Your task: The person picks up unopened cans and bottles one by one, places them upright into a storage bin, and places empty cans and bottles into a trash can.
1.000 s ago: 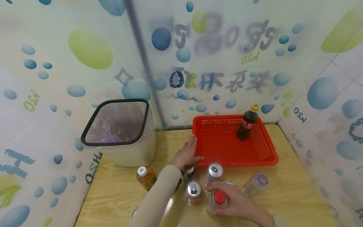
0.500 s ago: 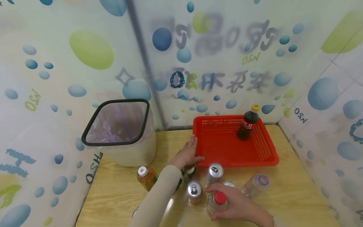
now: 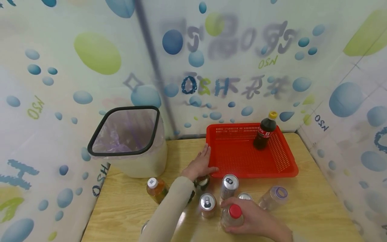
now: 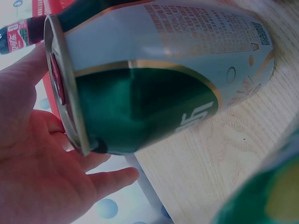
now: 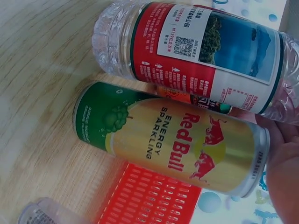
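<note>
My right hand [image 3: 252, 215] grips a clear water bottle [image 3: 230, 222] with a red cap, thumb and fingers around its upper part. In the right wrist view the bottle's red-and-white label [image 5: 187, 51] shows, and a gold-and-green Red Bull can [image 5: 173, 140] stands close beside it. My left hand [image 3: 198, 167] lies with outstretched fingers at the left side of the red basket [image 3: 254, 175], fingertips right at its rim. Under that wrist a green-and-white can [image 4: 149, 93] fills much of the left wrist view. A cola bottle [image 3: 264, 131] with a yellow cap stands inside the basket.
A white bin [image 3: 145, 164] with a black rim stands back left. Around my hands are a brown drink bottle [image 3: 157, 191], a silver-topped can [image 3: 207, 203], another can [image 3: 229, 185] and a clear jar [image 3: 273, 197] with a purple rim. Patterned sheeting [image 3: 196, 111] encloses the table.
</note>
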Demonstrator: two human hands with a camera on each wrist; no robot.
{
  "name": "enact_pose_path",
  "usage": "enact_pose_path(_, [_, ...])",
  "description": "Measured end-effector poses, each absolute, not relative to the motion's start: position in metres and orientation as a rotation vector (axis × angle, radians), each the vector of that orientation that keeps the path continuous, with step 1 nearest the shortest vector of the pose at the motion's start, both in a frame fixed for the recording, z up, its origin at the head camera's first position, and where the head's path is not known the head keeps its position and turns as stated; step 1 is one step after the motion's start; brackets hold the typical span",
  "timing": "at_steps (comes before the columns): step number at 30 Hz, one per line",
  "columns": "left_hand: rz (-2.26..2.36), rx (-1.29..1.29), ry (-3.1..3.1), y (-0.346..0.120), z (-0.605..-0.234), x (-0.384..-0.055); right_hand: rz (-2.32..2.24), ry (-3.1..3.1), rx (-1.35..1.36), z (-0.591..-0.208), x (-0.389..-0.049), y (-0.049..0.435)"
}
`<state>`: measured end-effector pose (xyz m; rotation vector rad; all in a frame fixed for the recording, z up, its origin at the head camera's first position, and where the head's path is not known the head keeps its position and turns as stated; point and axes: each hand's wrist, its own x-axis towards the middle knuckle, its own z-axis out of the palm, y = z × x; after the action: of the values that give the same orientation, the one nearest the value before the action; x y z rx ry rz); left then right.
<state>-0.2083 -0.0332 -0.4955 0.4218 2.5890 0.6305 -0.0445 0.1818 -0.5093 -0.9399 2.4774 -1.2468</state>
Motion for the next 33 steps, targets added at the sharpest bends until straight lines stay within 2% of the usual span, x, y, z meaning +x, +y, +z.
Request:
enact_pose_path(13, [0.646, 0.408, 2.582, -0.034, -0.495, -0.208, -1.273, 2.553, -0.999, -0.508, -0.042, 0.176])
enact_pose_path(24, [0.65, 0.427, 2.582, -0.033, -0.495, -0.209, -1.335, 2.641, -0.874, -0.497, -0.039, 0.174])
enact_pose_path(33, [0.716, 0.401, 2.558, -0.034, -0.496, -0.209, -1.521, 2.669, -1.09, -0.463, -0.042, 0.18])
